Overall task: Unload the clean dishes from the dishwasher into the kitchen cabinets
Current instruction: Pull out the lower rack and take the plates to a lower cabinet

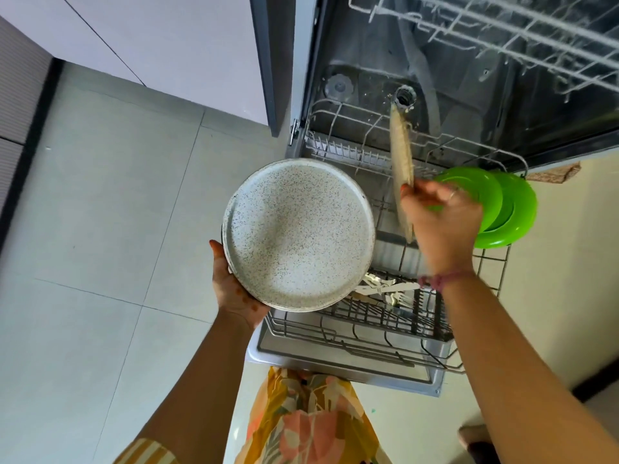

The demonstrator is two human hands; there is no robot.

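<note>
Two plates in hand over the lower rack, green plates not yet pulled.

Left hand (234, 289) cups the speckled plate (298, 234) from under its rim, face up. Right hand (438, 222) pinches a second plate (401, 162), edge-on, at its near rim; just beyond its knuckles sit two green plates (499, 209) in the lower rack (368, 329). Cutlery (385, 289) lies between the wrists. Risk, as I judge it: the one-point pinch lets the edge-on plate swing and clip the rack tines or the green plates, or slip. Hard tiled floor (117, 212) left of the left hand: a drop likely breaks it. Open dishwasher door (335, 366) crowds the feet.
</note>
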